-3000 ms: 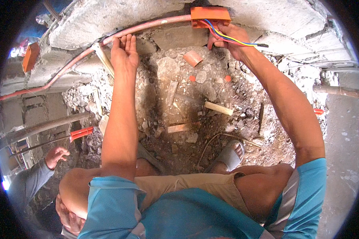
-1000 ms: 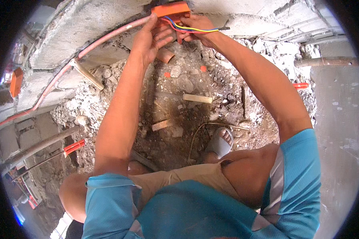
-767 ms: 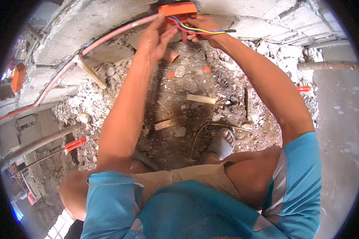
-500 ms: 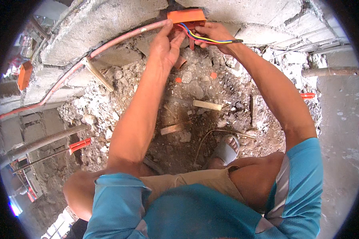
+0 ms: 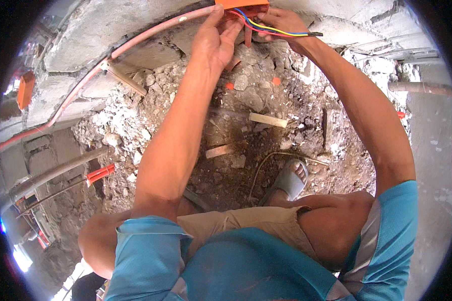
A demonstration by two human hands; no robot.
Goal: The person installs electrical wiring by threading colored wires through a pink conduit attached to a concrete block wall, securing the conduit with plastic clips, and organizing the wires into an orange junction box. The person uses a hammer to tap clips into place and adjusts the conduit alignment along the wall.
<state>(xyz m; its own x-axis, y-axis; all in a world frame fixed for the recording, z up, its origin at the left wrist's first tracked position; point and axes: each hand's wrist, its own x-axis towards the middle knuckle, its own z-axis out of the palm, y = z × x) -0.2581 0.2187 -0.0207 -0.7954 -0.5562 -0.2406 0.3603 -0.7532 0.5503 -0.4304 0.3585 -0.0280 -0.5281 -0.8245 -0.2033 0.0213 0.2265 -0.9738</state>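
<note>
An orange electrical box [image 5: 246, 4] sits at the wall, its top cut off by the upper edge. My left hand [image 5: 215, 42] grips its left side, thumb where the pinkish-red conduit [image 5: 158, 30] meets the box and fingers underneath. On the box's right side is my right hand [image 5: 285, 26], fingers curled at the lower edge. A bundle of blue, yellow and red wires [image 5: 271, 31] comes out of the box and lies across my right hand, its ends joined in a black tip [image 5: 314, 34]. A short reddish pipe [image 5: 248, 37] points down below the box.
Broken rubble [image 5: 253, 100] covers the ground between wall and feet, with wood pieces [image 5: 268, 120] in it. Another orange box [image 5: 25, 90] is on the wall at left. Pipes [image 5: 60, 173] jut in from the left, and another pipe [image 5: 422, 88] from the right.
The view has shifted, so the box, wires and both hands sit higher and slightly further right in the picture. Both hands keep their hold at the box.
</note>
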